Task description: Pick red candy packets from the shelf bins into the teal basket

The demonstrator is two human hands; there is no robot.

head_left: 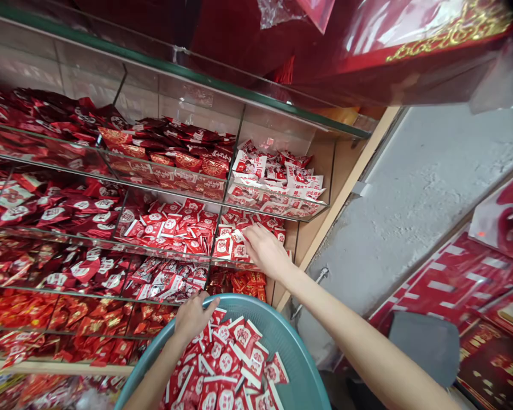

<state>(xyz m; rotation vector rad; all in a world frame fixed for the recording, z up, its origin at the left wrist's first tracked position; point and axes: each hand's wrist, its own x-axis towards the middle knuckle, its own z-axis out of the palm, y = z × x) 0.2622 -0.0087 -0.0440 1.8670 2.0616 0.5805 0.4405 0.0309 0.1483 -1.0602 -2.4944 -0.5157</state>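
Holding the right hand (265, 250) over the front glass edge of a compartment near the right edge of the shelf rack (346, 193), bending the fingers down toward the red-and-white packets (225, 246) inside. Covering part of that pile with the hand, so not showing whether pinching a packet or merely touching; being unable to tell. Laying the left hand (193, 316) across the far left part of the rim of a teal basket (299, 347), near the lower shelves' front edges; being unable to tell whether gripping that rim or only resting on it. Bearing, in the basket, a loose heap of similar small packets (226, 361), leaning toward the left wall and leaving bare teal along the right. Facing, just left of the reached compartment and past a glass divider, another pile of red packets (171, 225); farther toward the rack's left edge, darker red packets (55, 213). Seeing, one tier up at the right corner, white-and-red packets (299, 176) behind their glass front; one tier below the right hand, orange-red packets (250, 285). Standing close to a grey wall (410, 188) beyond the rack's right edge, with red boxed goods (453, 34) overhead.
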